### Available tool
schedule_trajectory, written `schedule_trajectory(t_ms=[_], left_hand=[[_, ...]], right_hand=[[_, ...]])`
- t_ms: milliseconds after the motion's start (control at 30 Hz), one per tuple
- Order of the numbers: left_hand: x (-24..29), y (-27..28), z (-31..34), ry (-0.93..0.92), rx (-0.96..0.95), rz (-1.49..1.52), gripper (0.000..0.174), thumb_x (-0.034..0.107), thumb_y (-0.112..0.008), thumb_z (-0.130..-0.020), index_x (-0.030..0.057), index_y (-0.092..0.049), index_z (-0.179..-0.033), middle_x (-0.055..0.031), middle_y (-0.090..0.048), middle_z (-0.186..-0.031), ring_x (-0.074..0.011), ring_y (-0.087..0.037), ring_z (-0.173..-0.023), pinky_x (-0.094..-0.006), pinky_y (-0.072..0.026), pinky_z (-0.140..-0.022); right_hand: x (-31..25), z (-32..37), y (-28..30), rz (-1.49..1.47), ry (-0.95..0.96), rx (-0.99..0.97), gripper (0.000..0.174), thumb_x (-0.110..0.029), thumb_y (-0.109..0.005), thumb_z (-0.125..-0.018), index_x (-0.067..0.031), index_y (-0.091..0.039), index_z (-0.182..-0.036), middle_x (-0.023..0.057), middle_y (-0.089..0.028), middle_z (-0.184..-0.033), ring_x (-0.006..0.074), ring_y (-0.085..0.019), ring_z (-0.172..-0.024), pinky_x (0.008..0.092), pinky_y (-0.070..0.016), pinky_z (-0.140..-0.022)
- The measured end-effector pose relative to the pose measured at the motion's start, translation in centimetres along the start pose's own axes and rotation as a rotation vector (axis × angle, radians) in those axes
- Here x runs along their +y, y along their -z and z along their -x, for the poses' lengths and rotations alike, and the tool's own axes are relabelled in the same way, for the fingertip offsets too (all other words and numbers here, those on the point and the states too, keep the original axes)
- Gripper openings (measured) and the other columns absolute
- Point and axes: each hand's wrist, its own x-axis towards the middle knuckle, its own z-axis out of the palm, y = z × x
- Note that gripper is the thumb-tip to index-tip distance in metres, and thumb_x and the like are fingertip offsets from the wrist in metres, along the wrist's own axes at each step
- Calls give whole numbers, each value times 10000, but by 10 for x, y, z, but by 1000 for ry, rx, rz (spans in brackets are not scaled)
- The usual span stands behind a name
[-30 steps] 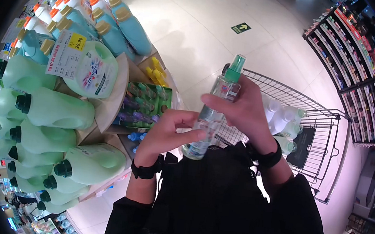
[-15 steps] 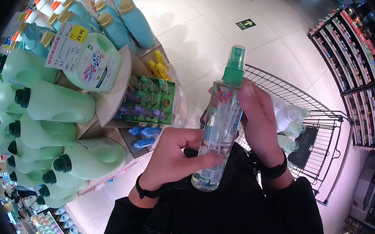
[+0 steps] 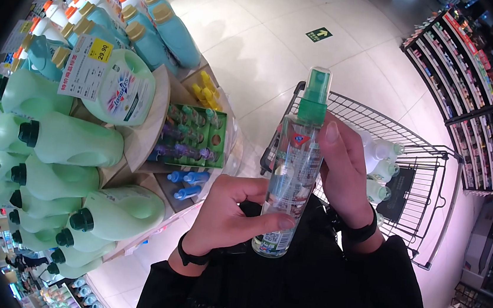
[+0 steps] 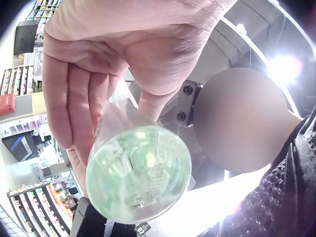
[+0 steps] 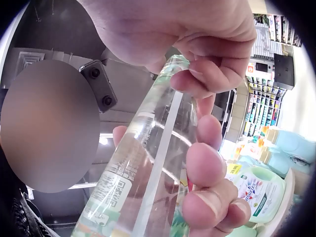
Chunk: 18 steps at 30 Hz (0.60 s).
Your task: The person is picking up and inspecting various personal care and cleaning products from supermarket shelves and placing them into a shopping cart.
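A clear spray bottle (image 3: 292,176) with a green pump top under a clear green cap stands almost upright in front of the chest. My left hand (image 3: 230,215) grips its lower part, thumb across the printed side. Near the neck, my right hand (image 3: 348,176) holds the bottle from the right, thumb along its edge. The left wrist view looks at the bottle's round base (image 4: 138,173). In the right wrist view, left-hand fingertips (image 5: 205,165) press the bottle's side, and a barcode label (image 5: 111,192) shows low on it.
A shopping cart (image 3: 427,189) holding several pale bottles is at right. At left, a tiered display carries green detergent jugs (image 3: 76,137), blue bottles (image 3: 174,37) and a price card (image 3: 85,67). A green box (image 3: 218,142) of small spray bottles sits beside it. Shelving (image 3: 455,85) lines the far right.
The spray bottle has come closer to the head camera, stands more upright and has turned about its length. My right thumb has shifted from across its front to its right edge.
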Motion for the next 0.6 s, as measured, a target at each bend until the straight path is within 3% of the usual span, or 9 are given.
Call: schedule_trajectory(t_ms=[267,600], left_hand=[[-5,-2,-1,-1,13,52,329,143,-778,-791,-10,-689,-1068,-88,-726,-831,-79,-665,-775,-221,-487,-694],[-2,-5,0,52,33,93,284,132,-755,-824,-27,-685,-1048,-75,-722,-813,-53,-635,-755,-217,-480,-668]], right_hand=[[3,0,1,-14,-9,6,416,-397,-431,-1025,-12,-589,-1009,-34,-558,-694,-13,-453,-524,160,-345,-433],[10,-2,-1,14,-39,74,447,-418,-435,-1020,-15,-600,-919,-19,-554,-660,16,-475,-483,176,-359,-406]])
